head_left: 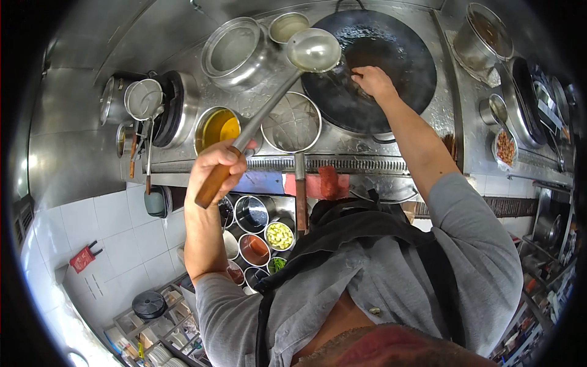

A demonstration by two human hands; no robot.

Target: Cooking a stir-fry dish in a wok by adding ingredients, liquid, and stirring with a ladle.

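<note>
My left hand [215, 171] is closed around the wooden handle of a long metal ladle [313, 52]. The ladle slants up and to the right, its bowl by the left rim of a large black wok [411, 67]. Over the wok, my right hand [374, 83] has its fingers curled together. Something dark lies beneath those fingers, but I cannot make out what it is. Dark liquid and a wet sheen show inside the wok. A round wire strainer [292, 122] lies between the wok and a metal pot of yellow oil [221, 126].
A big steel pot [235, 52] and a smaller one [288, 27] stand at the back. Near my body are several ingredient tins, one with pale green chopped pieces [279, 235]. A red cloth [330, 182] hangs on the stove's front edge. To the right stands a tall pot [489, 33].
</note>
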